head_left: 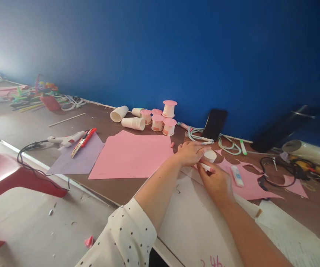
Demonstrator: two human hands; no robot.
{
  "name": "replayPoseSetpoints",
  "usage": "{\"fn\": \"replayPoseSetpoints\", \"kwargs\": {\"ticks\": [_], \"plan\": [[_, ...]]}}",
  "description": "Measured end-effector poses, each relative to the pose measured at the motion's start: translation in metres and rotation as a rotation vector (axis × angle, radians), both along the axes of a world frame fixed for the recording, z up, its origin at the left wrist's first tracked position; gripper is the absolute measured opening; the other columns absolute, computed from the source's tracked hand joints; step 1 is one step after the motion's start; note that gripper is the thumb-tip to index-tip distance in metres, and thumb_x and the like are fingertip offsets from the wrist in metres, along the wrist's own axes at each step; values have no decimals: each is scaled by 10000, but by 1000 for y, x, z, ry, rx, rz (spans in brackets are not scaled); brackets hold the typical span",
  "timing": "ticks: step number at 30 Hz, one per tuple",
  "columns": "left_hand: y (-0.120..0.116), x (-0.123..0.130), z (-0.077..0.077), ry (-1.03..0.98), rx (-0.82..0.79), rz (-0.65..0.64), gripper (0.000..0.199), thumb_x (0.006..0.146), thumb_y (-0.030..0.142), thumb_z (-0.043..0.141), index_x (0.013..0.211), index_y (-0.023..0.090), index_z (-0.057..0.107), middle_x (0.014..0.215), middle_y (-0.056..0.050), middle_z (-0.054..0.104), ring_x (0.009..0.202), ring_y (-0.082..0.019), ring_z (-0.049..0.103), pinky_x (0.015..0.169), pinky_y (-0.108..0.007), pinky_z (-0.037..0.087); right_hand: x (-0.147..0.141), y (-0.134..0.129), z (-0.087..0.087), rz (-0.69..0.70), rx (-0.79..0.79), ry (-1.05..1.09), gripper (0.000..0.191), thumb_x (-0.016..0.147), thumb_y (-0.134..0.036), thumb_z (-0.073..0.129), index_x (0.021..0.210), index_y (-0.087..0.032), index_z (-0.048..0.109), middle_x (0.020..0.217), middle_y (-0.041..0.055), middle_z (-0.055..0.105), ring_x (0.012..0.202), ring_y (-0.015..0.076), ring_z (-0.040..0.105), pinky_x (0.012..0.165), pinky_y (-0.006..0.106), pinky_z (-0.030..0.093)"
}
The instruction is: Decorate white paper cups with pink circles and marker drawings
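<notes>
A small white paper cup [210, 154] lies between my two hands at the edge of a white board. My left hand [191, 152], with a ring on it, is closed around the cup's left side. From the near side, my right hand [215, 181] pinches the cup's lower edge; the exact finger contact is partly hidden. Just right of my right hand, a glue stick [237, 175] lies on pink paper scraps [248, 190]. Several short cups with pink disc tops [157, 122] stand by the wall, one raised above the others.
Pink paper sheets [132, 155] lie left of my arms. A box cutter [84, 142] and a glue gun [65, 139] rest by a purple sheet [78, 157]. Stacked paper cups [133, 123], a phone [214, 124] and cables [229, 145] line the wall. A red stool [6, 174] stands left.
</notes>
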State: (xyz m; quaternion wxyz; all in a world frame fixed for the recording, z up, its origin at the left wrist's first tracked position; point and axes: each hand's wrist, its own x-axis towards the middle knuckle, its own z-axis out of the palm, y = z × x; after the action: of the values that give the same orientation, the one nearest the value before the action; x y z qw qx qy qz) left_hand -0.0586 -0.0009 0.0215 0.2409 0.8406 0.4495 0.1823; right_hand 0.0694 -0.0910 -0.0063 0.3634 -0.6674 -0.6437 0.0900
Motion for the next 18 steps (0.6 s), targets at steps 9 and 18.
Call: {"fn": "replayPoseSetpoints", "kwargs": {"ticks": [9,18], "plan": [[-1,0,1,-28,-10,4,502,955,528,184,1329,469,514,1473,72,440,1359,-248,354,1138,-505,233,3,6,-7,15,16,-41,343,859,-458,547,1060,-259,741,870,48,730,700,183,631,686,279,440],[-3,0,4,-19,-11,5,499,959,494,184,1330,465,516,1474,69,441,1361,-251,351,1135,-503,234,3,8,-13,70,104,-154,346,881,-444,507,1033,-237,738,927,65,721,788,202,640,677,290,425]]}}
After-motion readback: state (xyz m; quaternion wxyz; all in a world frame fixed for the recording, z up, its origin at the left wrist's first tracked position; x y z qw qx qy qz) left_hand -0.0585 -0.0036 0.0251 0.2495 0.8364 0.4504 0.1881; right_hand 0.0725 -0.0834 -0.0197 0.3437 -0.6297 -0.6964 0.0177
